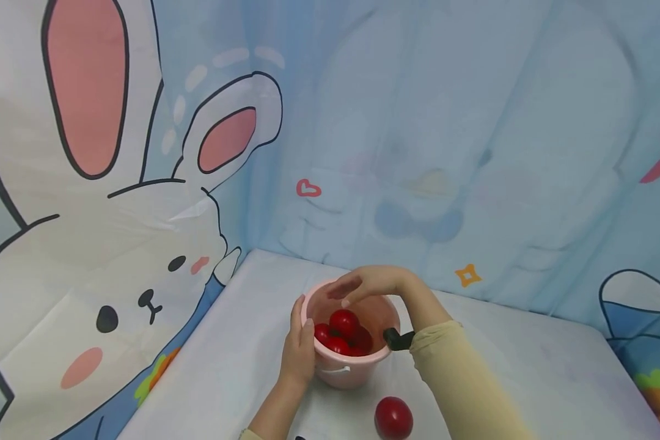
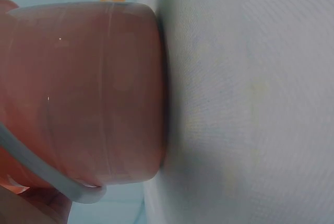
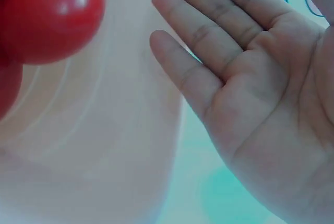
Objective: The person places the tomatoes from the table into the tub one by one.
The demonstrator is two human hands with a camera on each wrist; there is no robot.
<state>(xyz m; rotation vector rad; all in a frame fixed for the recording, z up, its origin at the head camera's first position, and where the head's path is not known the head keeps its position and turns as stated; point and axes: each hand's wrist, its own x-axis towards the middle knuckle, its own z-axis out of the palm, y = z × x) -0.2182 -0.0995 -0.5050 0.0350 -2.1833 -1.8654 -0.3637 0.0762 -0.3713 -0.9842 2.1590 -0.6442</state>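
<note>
- On the white counter (image 1: pixel 242 366), a pink bucket (image 1: pixel 357 370) is standing upright near the back corner, and red balls (image 1: pixel 343 321) are lying piled inside it.
- The left hand (image 1: pixel 299 348) is resting against the bucket's left wall, fingers fairly straight up the side and reaching the rim; the left wrist view is showing only the pink wall (image 2: pixel 88 88) and the white handle (image 2: pixel 47 174) hanging down, so how firmly it is pressing cannot be told.
- The right hand (image 1: pixel 365 282) is hovering over the bucket's mouth with the palm down, fingers spread and relaxed, holding nothing; the right wrist view is showing the bare palm (image 3: pixel 261 104) above the inside wall and one red ball (image 3: pixel 52 15).
- One more red ball (image 1: pixel 393 417) is lying on the counter just in front of the bucket, apart from it, nearer the person.
- Judging from this, the step in hand is filling the bucket: the left hand should be steadying the wall low enough that the bucket is not tipping.
- The right hand would be doing well to clear the rim before reaching down for the loose ball, which is likely to roll, so cupping it from above seems safest.
- A black strap piece (image 1: pixel 397 338) is sitting at the right wrist, close to the rim; catching it there could be nudging the bucket.
</note>
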